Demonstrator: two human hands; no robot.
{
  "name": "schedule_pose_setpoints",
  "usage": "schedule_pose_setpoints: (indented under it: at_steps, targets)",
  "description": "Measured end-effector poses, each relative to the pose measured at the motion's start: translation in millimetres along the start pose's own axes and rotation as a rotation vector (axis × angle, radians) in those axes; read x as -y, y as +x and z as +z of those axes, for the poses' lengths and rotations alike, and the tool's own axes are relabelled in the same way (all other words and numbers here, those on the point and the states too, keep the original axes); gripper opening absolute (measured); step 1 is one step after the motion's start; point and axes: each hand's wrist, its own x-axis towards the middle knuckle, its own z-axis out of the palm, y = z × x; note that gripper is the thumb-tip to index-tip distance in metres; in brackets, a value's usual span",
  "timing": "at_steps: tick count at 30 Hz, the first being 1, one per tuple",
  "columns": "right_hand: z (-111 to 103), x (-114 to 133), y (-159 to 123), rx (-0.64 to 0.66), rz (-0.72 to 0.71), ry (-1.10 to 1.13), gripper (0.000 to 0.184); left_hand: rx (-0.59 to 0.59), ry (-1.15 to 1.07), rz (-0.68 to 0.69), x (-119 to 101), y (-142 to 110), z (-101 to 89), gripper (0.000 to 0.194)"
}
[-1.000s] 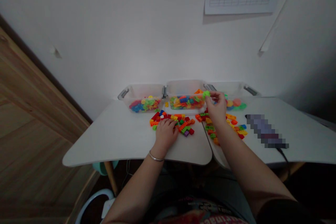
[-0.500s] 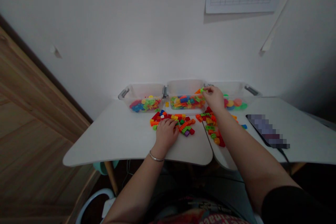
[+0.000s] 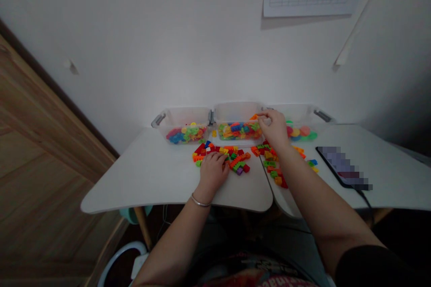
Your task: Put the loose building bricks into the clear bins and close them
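Observation:
My left hand point(image 3: 213, 171) lies palm down on a pile of toy building blocks point(image 3: 239, 161), its fingers loosely spread over the near left part. What lies beneath the palm is hidden. Over the right end of the middle clear plastic bin point(image 3: 238, 112) is my right hand point(image 3: 273, 126), fingers slightly apart, with nothing visible between them. An orange block point(image 3: 253, 117) shows just beyond its fingertips. Many coloured blocks point(image 3: 235, 131) fill the lower part of this bin. A second pile of blocks point(image 3: 270, 163) lies below my right wrist, partly covered by the forearm.
A left bin point(image 3: 182, 116) holds mixed coloured pieces; a right bin point(image 3: 303, 114) holds round coloured ones. One yellow block point(image 3: 214, 133) lies between bins. A phone point(image 3: 340, 168) with a cable rests on the right side of the white table point(image 3: 134, 179). The wall stands behind.
The light green block that was pinched in my right fingers is no longer in them. My right hand has shifted only slightly, and its fingers have loosened. My left hand stays put.

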Motion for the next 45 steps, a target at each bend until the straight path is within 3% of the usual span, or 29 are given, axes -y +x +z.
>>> schedule_pose_setpoints:
  at_steps: [2, 6, 10, 13, 19, 27, 31, 36, 45]
  targets:
    - [-1, 10, -12, 0.06, -0.035, 0.067, 0.018, -0.006, -0.004, 0.002, -1, 0, -0.6, 0.028]
    - [4, 25, -53, 0.316, -0.081, 0.139, 0.013, -0.003, -0.006, -0.003, -1, 0, -0.7, 0.028]
    - [10, 30, -102, 0.509, -0.08, 0.007, 0.015, 0.01, -0.001, -0.007, -2, 0, -1.3, 0.027]
    - [11, 28, -123, 0.582, -0.105, -0.048, 0.02, 0.008, 0.003, -0.01, -2, 0, -1.5, 0.026]
    - [7, 19, -130, 0.555, -0.14, -0.014, 0.029, 0.0, 0.01, 0.001, 0, 0, 0.5, 0.026]
    - [10, 19, -134, 0.542, -0.101, -0.087, 0.027, -0.033, 0.013, 0.018, 0, 1, 0.4, 0.026]
    - [10, 20, -135, 0.517, -0.09, -0.169, 0.022, -0.099, 0.017, 0.13, -4, 0, -4.0, 0.029]
    - [14, 21, -135, 0.502, -0.07, -0.231, 0.025, -0.003, -0.019, 0.426, -9, -3, -4.8, 0.032]
    - [17, 21, -135, 0.459, -0.004, -0.239, 0.017, 0.067, -0.047, 0.389, -9, -3, -0.3, 0.03]
